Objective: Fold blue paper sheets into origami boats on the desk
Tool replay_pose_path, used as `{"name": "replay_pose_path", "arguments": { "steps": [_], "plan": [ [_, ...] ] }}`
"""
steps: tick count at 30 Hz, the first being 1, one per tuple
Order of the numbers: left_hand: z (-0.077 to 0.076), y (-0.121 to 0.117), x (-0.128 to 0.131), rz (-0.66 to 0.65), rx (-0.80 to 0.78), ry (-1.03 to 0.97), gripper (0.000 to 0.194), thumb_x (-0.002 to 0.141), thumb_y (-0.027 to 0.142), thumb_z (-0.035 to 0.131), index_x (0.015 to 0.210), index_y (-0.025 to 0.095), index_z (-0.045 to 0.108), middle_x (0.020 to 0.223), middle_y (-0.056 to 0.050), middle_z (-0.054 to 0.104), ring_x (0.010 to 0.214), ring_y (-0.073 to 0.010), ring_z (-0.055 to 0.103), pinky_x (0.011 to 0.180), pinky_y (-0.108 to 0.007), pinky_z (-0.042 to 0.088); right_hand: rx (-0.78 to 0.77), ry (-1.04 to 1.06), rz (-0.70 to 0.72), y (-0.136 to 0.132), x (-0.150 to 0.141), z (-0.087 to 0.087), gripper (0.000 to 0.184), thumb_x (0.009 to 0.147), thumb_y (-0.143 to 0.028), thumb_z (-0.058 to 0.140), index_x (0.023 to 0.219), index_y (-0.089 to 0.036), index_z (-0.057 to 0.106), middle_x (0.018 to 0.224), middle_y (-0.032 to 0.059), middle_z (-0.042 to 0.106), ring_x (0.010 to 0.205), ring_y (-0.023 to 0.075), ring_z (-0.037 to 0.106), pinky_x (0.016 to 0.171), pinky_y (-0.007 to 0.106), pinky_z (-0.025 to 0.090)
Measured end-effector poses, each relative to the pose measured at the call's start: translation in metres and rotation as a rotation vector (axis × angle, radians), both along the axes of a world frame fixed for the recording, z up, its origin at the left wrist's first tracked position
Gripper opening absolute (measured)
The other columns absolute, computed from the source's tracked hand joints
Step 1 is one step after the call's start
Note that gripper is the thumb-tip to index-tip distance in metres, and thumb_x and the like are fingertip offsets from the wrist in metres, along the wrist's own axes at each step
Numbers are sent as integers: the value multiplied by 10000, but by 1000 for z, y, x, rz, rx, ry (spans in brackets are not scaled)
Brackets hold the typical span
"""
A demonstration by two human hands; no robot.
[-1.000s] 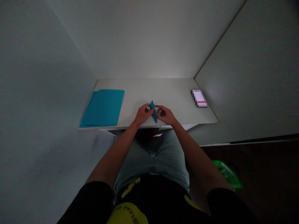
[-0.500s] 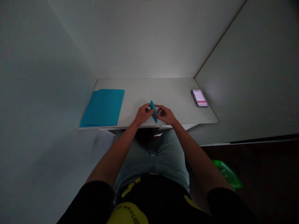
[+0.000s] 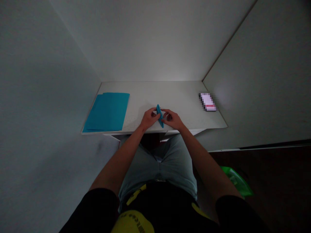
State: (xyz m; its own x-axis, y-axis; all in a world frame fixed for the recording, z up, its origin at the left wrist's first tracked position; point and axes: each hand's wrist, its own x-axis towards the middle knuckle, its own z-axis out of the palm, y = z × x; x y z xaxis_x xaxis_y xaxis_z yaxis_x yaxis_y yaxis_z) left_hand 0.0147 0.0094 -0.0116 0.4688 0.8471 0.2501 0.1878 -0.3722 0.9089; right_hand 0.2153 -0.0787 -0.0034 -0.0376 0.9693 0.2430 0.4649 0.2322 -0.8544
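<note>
A small piece of folded blue paper point(image 3: 159, 111), narrow and pointed at both ends, is held up between my hands near the front edge of the white desk point(image 3: 150, 94). My left hand point(image 3: 149, 119) grips it from the left, with the thumb lying on its near face. From the other side, my right hand point(image 3: 173, 119) pinches its right edge with bent fingers and thumb. Parts of the fingertips behind the paper are hidden.
Blue paper sheets point(image 3: 107, 111) lie slightly offset in a stack on the left of the desk. A phone point(image 3: 207, 102) with a lit, blurred screen rests at the right. Walls border the desk's back and sides. Something green point(image 3: 236, 181) sits on the dark floor.
Almost nothing differs. The folded paper tilts very slightly between my fingers, while both hands stay in place.
</note>
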Motion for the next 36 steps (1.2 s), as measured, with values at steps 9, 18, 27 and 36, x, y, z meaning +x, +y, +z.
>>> {"name": "replay_pose_path", "arguments": {
  "steps": [9,18,27,36],
  "plan": [
    [4,-3,1,-8,-30,-90,315,809,163,686,1122,189,714,921,-2,750,775,-144,676,770,-277,568,36,-21,-13,3,2,-7,662,850,-485,841,1448,-280,646,1031,26,701,659,141,568,659,316,545],
    [0,1,1,83,-97,-178,222,759,209,745,934,207,610,799,38,640,675,-122,596,648,-238,485,137,-168,-90,1,1,-12,915,828,-649,870,1593,-281,526,1378,144,634,843,228,654,825,440,612],
    [1,8,-4,82,-193,-264,178,751,227,761,836,203,606,788,20,667,736,-143,622,703,-251,517,1,4,-114,8,3,-18,597,859,-614,836,1309,-257,676,1058,56,752,662,155,587,628,324,529],
    [3,3,-3,91,-127,-132,219,790,291,794,884,207,615,733,42,610,667,-132,562,633,-240,453,136,94,-189,8,8,-16,702,876,-572,829,1475,-307,575,1270,74,675,692,142,552,591,306,517]
  ]
}}
